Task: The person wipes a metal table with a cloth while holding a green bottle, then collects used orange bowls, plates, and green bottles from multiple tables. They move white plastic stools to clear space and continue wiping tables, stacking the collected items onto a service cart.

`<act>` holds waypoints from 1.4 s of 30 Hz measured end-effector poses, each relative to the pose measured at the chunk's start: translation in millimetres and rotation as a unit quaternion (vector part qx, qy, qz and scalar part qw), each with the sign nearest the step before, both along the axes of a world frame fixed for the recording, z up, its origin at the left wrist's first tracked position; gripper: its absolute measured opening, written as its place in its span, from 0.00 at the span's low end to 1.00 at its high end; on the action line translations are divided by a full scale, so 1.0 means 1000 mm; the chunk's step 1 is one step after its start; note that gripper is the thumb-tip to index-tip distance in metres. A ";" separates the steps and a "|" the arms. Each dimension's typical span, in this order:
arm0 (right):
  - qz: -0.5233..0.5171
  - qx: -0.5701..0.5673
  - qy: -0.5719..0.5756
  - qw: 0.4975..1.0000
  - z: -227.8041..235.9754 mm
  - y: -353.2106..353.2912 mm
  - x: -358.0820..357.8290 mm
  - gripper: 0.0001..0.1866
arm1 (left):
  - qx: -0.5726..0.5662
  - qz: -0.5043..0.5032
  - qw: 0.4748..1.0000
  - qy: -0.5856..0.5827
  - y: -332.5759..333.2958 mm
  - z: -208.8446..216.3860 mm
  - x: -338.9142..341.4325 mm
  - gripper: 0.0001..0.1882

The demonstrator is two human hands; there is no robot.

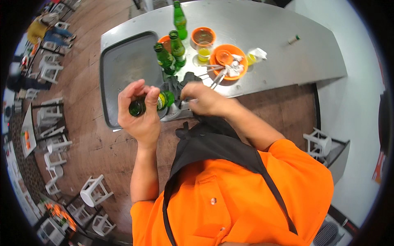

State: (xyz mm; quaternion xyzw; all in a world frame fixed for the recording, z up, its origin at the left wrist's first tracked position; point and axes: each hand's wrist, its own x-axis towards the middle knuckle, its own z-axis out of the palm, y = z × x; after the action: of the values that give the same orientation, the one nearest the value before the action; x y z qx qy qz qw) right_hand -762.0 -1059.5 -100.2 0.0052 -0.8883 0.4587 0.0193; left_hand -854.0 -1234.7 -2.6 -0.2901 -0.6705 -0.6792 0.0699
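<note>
At the grey tray [123, 65], the left hand [139, 124] has fingers clamped round a green glass bottle [162, 101]; right hand [205, 100] blurred, finger grip unreadable. Firm, steady hold should serve best!

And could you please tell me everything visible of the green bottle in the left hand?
The green bottle looks like translucent glass, with a yellow-and-white label partly showing. It appears tipped nearly on its side, gripped between the left hand's thumb, which crosses over it, and fingers. In view, it overlaps the grey tray. Any contents cannot be made out.
</note>
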 end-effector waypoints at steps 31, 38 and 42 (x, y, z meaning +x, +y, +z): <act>-0.437 0.137 0.110 0.882 -0.132 0.402 0.110 0.08 | -0.135 0.217 0.941 0.224 0.170 -0.071 0.023 0.29; -0.167 0.037 0.027 0.985 -0.024 0.304 0.065 0.13 | -0.215 0.177 0.959 0.053 0.106 -0.149 0.102 0.22; -0.121 0.197 -0.035 0.972 0.004 0.274 0.074 0.30 | -0.302 0.041 0.949 0.085 0.170 -0.130 0.095 0.25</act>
State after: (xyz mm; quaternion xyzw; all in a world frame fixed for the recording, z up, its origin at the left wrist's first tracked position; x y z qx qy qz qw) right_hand -688.1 -785.5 -96.7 -0.1150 -0.9553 0.2691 0.0419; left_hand -759.3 -1064.9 -132.5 -0.3267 -0.8470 -0.4144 0.0636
